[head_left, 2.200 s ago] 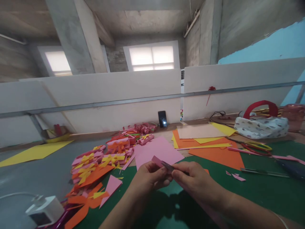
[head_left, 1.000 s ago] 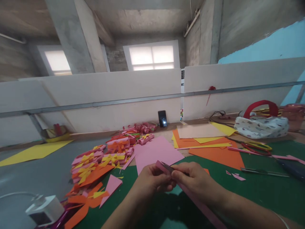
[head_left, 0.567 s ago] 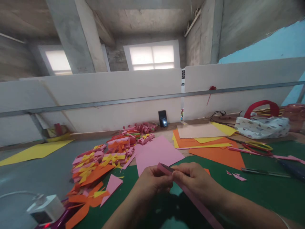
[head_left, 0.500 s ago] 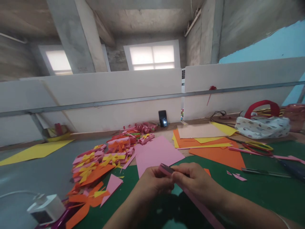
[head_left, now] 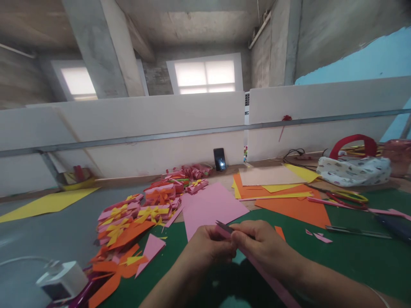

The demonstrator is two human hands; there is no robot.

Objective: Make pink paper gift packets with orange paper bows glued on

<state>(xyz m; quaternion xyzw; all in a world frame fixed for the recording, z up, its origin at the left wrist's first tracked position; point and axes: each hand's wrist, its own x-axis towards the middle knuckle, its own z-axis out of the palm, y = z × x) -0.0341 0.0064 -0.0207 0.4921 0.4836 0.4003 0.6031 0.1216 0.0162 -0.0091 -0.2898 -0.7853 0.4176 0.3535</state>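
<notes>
Over the green cutting mat [head_left: 353, 261], my left hand [head_left: 207, 248] and my right hand [head_left: 265, 244] meet at a pink paper strip [head_left: 272, 282]. My left fingers pinch its upper end, which looks bent or folded. A dark, narrow, pointed piece [head_left: 224, 226] lies along that end; whether it is a tool or a shaded fold, I cannot tell. Close beside the left, my right hand is closed on the strip, thumb on top, and the long tail slopes down toward me. Just beyond the hands lies a pink paper sheet [head_left: 213, 205].
Folded pink pieces with yellow and orange bows [head_left: 154, 209] are heaped left. Orange sheets [head_left: 292, 207], scissors [head_left: 349, 199] and a printed fabric basket [head_left: 353, 169] are right. A phone [head_left: 219, 159] leans against the white board. A white charger [head_left: 62, 280] sits front left.
The dark pointed piece sticks out slightly differently at the strip's end, its tip looking sharper. My right hand has shifted very slightly; both hands keep their hold.
</notes>
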